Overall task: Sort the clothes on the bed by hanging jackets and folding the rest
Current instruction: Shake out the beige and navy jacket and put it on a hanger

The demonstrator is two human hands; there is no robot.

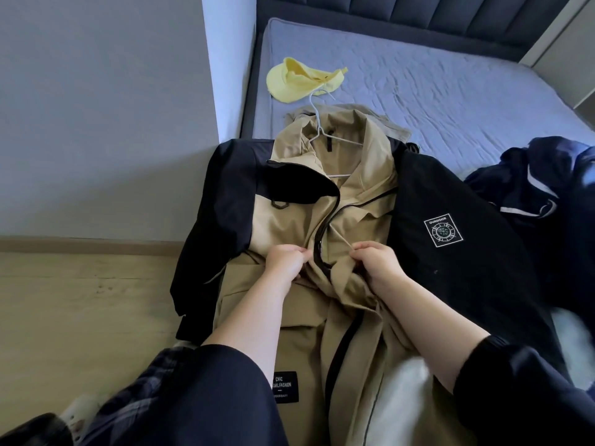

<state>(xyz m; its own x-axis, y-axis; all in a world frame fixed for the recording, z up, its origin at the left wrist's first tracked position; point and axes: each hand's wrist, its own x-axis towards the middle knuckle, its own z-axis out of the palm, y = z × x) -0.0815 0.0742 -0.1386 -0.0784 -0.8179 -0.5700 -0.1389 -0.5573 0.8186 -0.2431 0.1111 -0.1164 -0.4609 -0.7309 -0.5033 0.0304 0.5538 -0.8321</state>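
Observation:
A tan and black jacket (351,194) lies front-up at the foot of the bed, its left sleeve hanging over the edge. A white wire hanger (325,136) sits inside its collar, the hook pointing up the bed. My left hand (286,259) pinches the tan fabric just left of the dark zipper (323,249). On the other side of the zipper my right hand (376,262) pinches the right front panel. The zipper is partly joined between them.
A yellow garment (299,80) lies farther up the blue mattress (434,101). A dark navy garment with white stripes (544,185) is heaped at the right. A grey wall (106,107) and a wooden floor (80,310) are on the left.

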